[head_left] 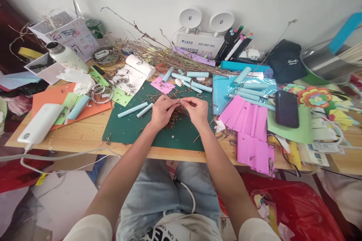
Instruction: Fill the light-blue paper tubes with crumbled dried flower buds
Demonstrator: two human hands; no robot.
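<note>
Over the dark green mat [181, 141], my left hand [162, 112] and my right hand [197, 110] meet fingertip to fingertip. Both are closed in a pinch on something small and pale, too small to name. Beneath them lies a heap of dry brown plant bits [174, 120], partly hidden by my hands. Two light blue paper tubes [132, 109] rest on the mat left of my left hand. More blue paper tubes [188, 81] are scattered beyond my fingers, next to a pink paper piece [163, 84].
A bundle of dry twigs [169, 58] runs along the back below a white emergency lamp [199, 41]. Pink paper strips [246, 118] and a dark phone [286, 109] lie to the right. At left are a white power bank [40, 123], orange paper [45, 99] and a bottle [66, 57].
</note>
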